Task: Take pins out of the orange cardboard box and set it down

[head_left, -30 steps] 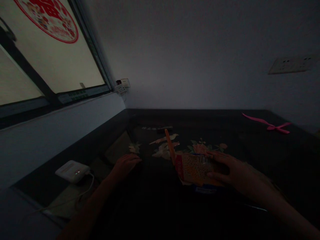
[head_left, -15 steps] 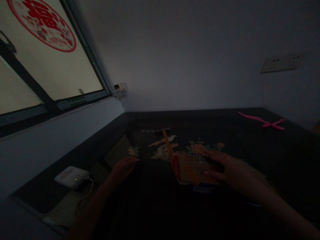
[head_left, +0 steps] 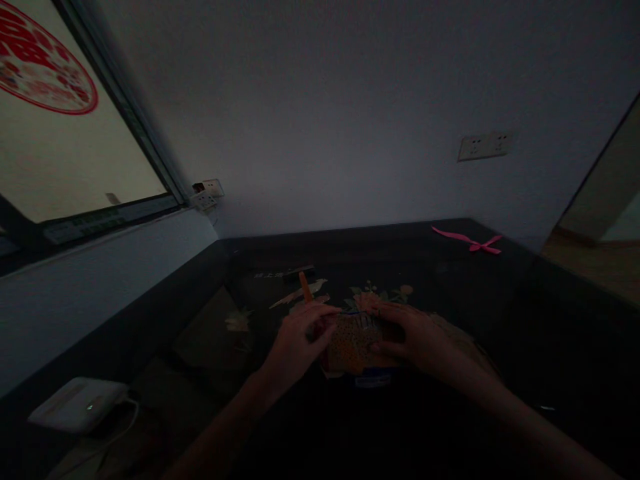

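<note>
A small printed box (head_left: 351, 345), tan and orange with dark specks and a blue lower edge, sits low over the dark tabletop between my hands. My left hand (head_left: 303, 335) is closed around its left end, thumb in front and fingers along the far edge. At the right end, my right hand (head_left: 407, 331) grips the box between thumb and fingers. An orange strip (head_left: 305, 287), which looks like the box's raised flap, sticks up behind my left fingers. Dim light hides the box's underside.
A white device (head_left: 80, 405) with a small green light and a cable stands at the left. Pink ribbon (head_left: 479, 245) lies at the back right of the dark table (head_left: 330, 248). A wall socket (head_left: 484, 146) and a window are beyond.
My left hand has moved right, from the bare table onto the box's left end. My right hand keeps its hold on the box. The camera view has turned slightly to the right.
</note>
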Demonstrator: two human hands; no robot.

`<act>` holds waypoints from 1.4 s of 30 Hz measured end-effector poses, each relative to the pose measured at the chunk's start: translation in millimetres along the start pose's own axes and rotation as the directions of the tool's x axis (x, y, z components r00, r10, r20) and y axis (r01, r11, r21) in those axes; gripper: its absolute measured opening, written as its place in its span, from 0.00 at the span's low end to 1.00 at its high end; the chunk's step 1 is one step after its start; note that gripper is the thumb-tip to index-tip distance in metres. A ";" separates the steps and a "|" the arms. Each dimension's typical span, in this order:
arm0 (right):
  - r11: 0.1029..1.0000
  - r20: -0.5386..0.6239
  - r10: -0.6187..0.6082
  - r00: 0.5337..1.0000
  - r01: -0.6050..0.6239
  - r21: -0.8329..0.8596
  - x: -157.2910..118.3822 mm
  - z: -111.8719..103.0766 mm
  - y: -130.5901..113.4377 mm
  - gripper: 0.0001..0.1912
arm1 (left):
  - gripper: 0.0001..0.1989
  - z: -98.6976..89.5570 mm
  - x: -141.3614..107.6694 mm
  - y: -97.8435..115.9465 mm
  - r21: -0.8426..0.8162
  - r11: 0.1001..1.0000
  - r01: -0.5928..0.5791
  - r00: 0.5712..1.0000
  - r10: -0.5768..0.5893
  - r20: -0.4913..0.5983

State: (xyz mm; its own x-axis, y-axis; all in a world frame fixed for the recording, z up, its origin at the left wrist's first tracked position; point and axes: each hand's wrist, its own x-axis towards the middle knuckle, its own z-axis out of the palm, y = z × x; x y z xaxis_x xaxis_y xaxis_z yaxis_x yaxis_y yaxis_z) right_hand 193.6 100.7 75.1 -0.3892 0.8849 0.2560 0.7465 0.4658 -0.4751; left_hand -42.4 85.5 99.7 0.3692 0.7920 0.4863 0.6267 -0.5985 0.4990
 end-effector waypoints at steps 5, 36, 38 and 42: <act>1.000 0.030 0.008 1.000 -0.008 0.001 0.2 -2.0 -3.0 0.30 | 0.07 32.5 35.3 13.8 0.031 0.995 0.093 0.979 -0.097 0.181; 0.995 0.046 0.038 0.998 -0.033 -0.098 0.8 -8.4 -10.9 0.25 | 0.13 -50.1 -13.7 -62.0 -0.250 0.888 0.386 0.834 -0.451 -0.316; 0.995 0.048 0.039 0.998 -0.034 -0.088 1.0 -7.8 -10.5 0.27 | 0.15 -61.9 -43.0 -96.8 -0.186 0.851 0.492 0.776 -0.525 -0.350; 0.994 0.063 0.069 0.996 -0.063 -0.093 1.4 -6.4 -9.2 0.27 | 0.16 -67.9 -85.9 -144.6 -0.050 0.773 0.633 0.717 -0.609 -0.340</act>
State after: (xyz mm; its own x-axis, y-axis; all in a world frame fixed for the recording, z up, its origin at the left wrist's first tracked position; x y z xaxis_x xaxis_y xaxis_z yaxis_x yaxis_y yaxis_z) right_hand 189.6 97.7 85.2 -0.3698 0.9136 0.1690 0.8167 0.4064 -0.4096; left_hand -211.4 95.9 34.5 -0.3504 0.8909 0.2888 0.6838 0.0326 0.7290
